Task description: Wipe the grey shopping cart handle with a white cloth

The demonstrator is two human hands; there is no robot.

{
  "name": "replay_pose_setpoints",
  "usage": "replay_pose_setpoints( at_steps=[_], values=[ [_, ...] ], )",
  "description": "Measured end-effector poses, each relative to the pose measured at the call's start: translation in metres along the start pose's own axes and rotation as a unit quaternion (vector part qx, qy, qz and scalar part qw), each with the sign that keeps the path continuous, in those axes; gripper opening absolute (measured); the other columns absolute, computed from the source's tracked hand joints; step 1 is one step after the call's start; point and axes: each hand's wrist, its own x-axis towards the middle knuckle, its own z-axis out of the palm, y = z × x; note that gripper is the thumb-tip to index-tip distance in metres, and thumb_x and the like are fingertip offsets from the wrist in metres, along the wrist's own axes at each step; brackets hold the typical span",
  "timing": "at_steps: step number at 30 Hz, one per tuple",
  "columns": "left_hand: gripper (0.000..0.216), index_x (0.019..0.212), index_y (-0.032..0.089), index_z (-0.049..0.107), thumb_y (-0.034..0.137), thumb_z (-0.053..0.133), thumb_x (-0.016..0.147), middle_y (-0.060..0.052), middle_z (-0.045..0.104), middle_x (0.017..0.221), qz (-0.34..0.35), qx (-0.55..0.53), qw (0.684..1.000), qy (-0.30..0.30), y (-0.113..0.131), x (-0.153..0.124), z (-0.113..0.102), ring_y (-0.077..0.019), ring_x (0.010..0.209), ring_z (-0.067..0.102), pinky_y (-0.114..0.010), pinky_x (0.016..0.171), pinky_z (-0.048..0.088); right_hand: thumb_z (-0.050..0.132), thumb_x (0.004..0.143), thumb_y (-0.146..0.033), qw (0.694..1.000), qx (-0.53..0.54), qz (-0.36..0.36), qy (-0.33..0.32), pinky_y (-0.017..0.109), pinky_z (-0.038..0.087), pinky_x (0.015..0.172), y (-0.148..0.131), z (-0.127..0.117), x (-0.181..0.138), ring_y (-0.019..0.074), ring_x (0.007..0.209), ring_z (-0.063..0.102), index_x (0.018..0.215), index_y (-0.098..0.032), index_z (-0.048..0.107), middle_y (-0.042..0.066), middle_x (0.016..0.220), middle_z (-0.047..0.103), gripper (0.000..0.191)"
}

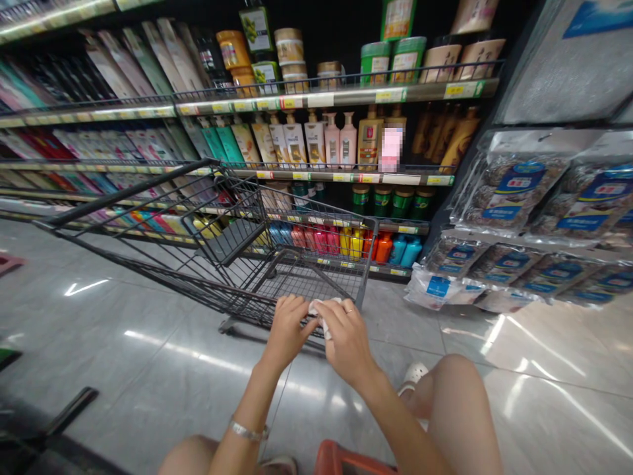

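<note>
A crumpled white tissue or cloth (326,328) is pinched in my right hand (349,340), its fingers curled over the near top edge of a dark wire shopping cart (232,241). My left hand (287,333) is right beside it at the same edge, fingers closed and thumb reaching toward the white piece. Whether the left fingers grip the cart's wire or part of the tissue is hidden. The cart's basket holds nothing that I can see, and its handle points to the left. A ring is on my right hand and a silver bracelet on my left wrist.
Shelves (316,99) of bottles and jars stand behind the cart. Packs of steel scourers (514,191) hang at the right. Below my arms is a red-orange plastic edge (341,455), between my bent knees. Grey tile floor (198,369) lies around; a dark object (69,409) is lower left.
</note>
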Motion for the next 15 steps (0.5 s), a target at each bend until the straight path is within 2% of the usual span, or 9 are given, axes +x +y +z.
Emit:
replay_pose_setpoints(
  at_steps=[4, 8, 12, 15],
  values=[
    [0.02, 0.094, 0.017, 0.06, 0.035, 0.052, 0.088, -0.003, 0.061, 0.08, 0.028, -0.017, 0.999, -0.008, -0.007, -0.003, -0.007, -0.0171, 0.077, 0.052, -0.032, 0.072, 0.039, 0.045, 0.079, -0.002, 1.0, -0.017, 0.014, 0.009, 0.039, 0.042, 0.075, 0.006, -0.008, -0.005, 0.0236, 0.088, 0.048, 0.111, -0.017, 0.06, 0.009, 0.106, 0.064, 0.038],
    [0.022, 0.101, 0.018, 0.059, 0.033, 0.054, 0.087, -0.006, 0.065, 0.091, 0.029, -0.003, 0.999, 0.03, -0.015, -0.009, -0.013, -0.0193, 0.089, 0.057, -0.035, 0.082, 0.042, 0.043, 0.078, 0.001, 0.999, -0.006, -0.005, 0.034, 0.039, 0.043, 0.079, 0.016, -0.023, -0.024, 0.0233, 0.093, 0.049, 0.11, -0.018, 0.06, 0.009, 0.109, 0.063, 0.041],
    [0.03, 0.114, 0.019, 0.055, 0.03, 0.055, 0.087, -0.008, 0.065, 0.109, 0.006, 0.047, 0.997, 0.065, -0.017, -0.019, -0.013, -0.0227, 0.111, 0.054, -0.042, 0.099, 0.035, 0.04, 0.08, 0.003, 0.998, 0.0, 0.019, 0.056, 0.039, 0.044, 0.082, 0.022, -0.034, -0.039, 0.0219, 0.098, 0.051, 0.114, -0.02, 0.058, 0.01, 0.11, 0.061, 0.045],
    [0.036, 0.122, 0.018, 0.051, 0.024, 0.055, 0.086, -0.01, 0.063, 0.117, -0.014, 0.081, 0.993, 0.091, -0.017, -0.027, -0.01, -0.0235, 0.118, 0.051, -0.043, 0.102, 0.033, 0.041, 0.081, 0.002, 0.998, -0.007, 0.036, 0.059, 0.038, 0.045, 0.081, 0.019, -0.035, -0.042, 0.0213, 0.097, 0.052, 0.115, -0.02, 0.057, 0.009, 0.109, 0.061, 0.044]
  ],
)
